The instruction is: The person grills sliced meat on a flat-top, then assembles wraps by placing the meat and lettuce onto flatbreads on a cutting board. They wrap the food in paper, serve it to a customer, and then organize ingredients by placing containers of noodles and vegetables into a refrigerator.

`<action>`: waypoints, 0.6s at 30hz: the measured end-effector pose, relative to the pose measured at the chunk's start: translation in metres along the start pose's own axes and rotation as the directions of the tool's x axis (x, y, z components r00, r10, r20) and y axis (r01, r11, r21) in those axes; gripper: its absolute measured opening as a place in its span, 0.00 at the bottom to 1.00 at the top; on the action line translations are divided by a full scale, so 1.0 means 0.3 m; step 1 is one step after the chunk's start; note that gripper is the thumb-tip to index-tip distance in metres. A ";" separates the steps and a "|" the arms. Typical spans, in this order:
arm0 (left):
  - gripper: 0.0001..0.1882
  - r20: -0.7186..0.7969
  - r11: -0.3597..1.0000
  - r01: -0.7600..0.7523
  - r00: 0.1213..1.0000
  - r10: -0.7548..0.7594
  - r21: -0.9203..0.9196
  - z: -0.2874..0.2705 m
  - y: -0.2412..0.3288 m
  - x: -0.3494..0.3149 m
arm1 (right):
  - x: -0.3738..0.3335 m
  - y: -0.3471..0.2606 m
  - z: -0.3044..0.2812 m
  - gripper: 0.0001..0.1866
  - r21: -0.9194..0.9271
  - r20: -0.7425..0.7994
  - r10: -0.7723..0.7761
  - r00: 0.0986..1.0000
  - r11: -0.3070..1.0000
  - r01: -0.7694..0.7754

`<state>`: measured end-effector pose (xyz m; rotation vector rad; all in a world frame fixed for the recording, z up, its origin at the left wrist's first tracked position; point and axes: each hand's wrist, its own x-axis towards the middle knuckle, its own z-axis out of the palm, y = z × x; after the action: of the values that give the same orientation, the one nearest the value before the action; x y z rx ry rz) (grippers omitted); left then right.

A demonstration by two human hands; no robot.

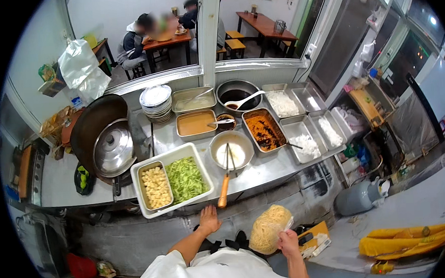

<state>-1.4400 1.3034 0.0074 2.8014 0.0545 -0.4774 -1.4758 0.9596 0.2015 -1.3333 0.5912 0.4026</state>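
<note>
My right hand (289, 241) is closed on the gathered top of a clear plastic bag of yellow noodles (267, 230), which hangs in front of my body. My left hand (209, 221) holds nothing, its fingers stretched out close to the counter's front edge; whether it touches the edge I cannot tell. Just beyond that hand stands a white tub (207, 171) with shredded green vegetable (186, 178) and a metal pan of pale yellow cubes (155, 186). To its right, a wood-handled tool (224, 191) with metal prongs rests in a bowl of whitish liquid (232, 149).
Along the steel counter (258, 179) are stacked plates (156, 102), a pan of brown sauce (196, 124), a red-orange condiment pan (264, 130) and trays of white noodles (304, 140). A large wok (98, 129) with a lid is at left. A gas cylinder (358, 197) stands right.
</note>
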 end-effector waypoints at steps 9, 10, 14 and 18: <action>0.35 0.006 0.911 0.267 0.960 -0.279 -0.314 0.004 0.297 0.216 | 0.110 -0.153 -0.193 0.05 -0.126 0.099 0.003 0.995 0.992 0.009; 0.32 -0.077 0.856 0.316 0.923 -0.378 -0.410 -0.036 0.350 0.189 | 0.096 -0.174 -0.212 0.05 -0.136 0.080 0.006 0.997 0.991 0.005; 0.33 -0.510 0.882 0.277 0.733 -0.450 -0.381 0.065 0.282 0.108 | 0.051 -0.236 -0.208 0.05 -0.175 0.085 0.058 0.995 0.984 -0.043; 0.39 -0.149 0.900 0.269 0.930 -0.335 -0.344 0.018 0.195 0.156 | 0.079 -0.211 -0.267 0.05 -0.188 0.073 0.083 0.994 0.980 -0.068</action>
<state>-1.3923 1.2452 0.0038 2.5141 0.5709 -0.2179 -1.4334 0.8671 0.2265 -1.4679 0.5478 0.5830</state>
